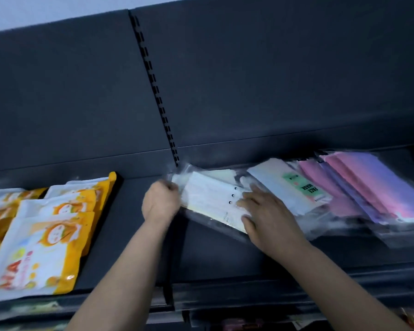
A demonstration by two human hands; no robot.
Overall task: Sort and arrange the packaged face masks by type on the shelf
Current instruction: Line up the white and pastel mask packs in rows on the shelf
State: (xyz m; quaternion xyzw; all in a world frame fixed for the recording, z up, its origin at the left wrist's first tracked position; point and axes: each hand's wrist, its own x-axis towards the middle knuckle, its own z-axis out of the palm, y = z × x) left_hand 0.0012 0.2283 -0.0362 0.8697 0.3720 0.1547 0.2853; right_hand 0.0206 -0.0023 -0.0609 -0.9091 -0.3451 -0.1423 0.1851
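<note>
1. Lying at the foot of the slotted upright, just to its right on the dark shelf, is a clear pack of white masks, seen from the head camera. It has a see-through plastic wrap and a flat white stack inside. Three small dark holes sit in a row near its middle, and it lies askew to the shelf's front edge.
2. The left hand, right below the upright's foot, has its fingers curled round the pack's left end and grips the plastic. Blur hides the fingertips.
3. The right hand, further right of the upright, lies flat on the pack's right half. Its fingers are straight and slightly spread, pressing down without curling round anything.
4. On the side of that pack away from the upright, a pale pack with a green "FACE MASK" label touches it and partly overlaps it.
5. Well right of the upright, clear packs of pink-to-purple masks lie fanned over one another.
6. Left of the upright, apart from both hands, orange-and-white pouches printed with a cartoon face lie overlapped.
</note>
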